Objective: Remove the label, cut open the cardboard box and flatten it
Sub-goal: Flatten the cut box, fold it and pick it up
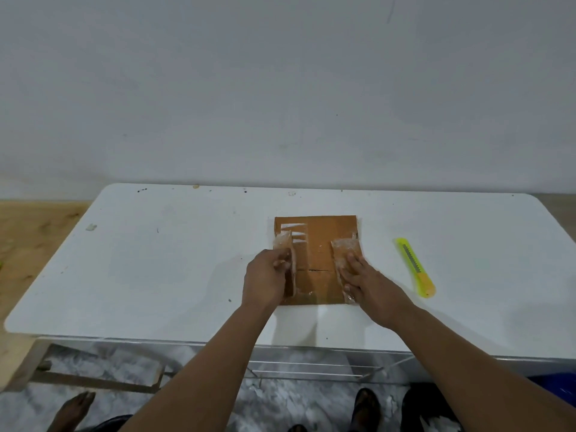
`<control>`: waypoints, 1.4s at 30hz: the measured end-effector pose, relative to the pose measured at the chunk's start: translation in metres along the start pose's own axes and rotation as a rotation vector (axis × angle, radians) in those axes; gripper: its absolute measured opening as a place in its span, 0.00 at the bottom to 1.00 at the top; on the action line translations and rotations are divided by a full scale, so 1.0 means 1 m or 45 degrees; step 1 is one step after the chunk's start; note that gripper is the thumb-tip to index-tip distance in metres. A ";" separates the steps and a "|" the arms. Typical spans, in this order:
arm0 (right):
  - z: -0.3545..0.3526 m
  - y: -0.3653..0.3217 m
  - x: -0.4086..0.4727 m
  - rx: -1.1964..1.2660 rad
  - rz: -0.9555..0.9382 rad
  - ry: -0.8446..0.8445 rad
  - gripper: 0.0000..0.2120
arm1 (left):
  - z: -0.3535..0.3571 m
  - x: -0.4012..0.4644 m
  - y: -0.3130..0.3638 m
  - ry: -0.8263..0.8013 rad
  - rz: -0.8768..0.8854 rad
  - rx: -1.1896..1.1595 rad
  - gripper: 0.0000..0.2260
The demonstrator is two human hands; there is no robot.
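Item: cardboard box (316, 244), brown corrugated board, lying opened out and nearly flat on the white tabletop (156, 260), slightly right of centre and near the front edge. Shape roughly rectangular; a short dark slit crosses the middle panel, and pale torn patches at the far left corner look like residue where a label was peeled away, though no label itself can be made out. Two side flaps carry crinkled, glossy clear tape. Left flap (291, 263): tilted up on edge, not yet lying down; left hand (265, 279) curled around it, fingers closed on its edge, apparently to fold it over or press it flat. Right flap (344, 260): lying on the panel, pinned by the right hand (364, 282), which is spread open with palm and fingers flat, gripping nothing; judged to be steadying the board so it does not slide on the smooth surface while the other side is worked. Utility knife (416, 266): yellow-green plastic body with orange end and grey blade slider, resting on the tabletop well to the right of the box, clear of both hands, likely set aside as cutting appears finished. Tabletop: smooth, glossy, rounded corners, lightly speckled with small marks and scraps. Stage, by judgement: flattening, nearly complete.
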State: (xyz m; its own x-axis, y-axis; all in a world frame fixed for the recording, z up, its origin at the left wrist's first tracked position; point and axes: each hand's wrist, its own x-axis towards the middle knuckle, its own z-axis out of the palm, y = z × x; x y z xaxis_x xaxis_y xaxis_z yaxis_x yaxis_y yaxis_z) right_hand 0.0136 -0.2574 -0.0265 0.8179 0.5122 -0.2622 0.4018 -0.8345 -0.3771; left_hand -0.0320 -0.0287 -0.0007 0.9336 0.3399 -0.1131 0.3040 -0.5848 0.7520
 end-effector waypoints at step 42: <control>-0.145 0.129 -0.267 1.230 0.989 1.292 0.15 | 0.166 -0.072 0.295 -0.508 0.692 -0.258 0.28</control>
State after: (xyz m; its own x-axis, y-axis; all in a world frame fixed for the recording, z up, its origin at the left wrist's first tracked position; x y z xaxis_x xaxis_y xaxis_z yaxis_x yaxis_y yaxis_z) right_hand -0.0933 -0.5307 0.1238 0.7710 -0.6241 -0.1268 -0.2992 -0.1792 -0.9372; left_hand 0.0214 -0.3475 0.1216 0.9531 -0.2809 0.1127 -0.2307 -0.4332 0.8713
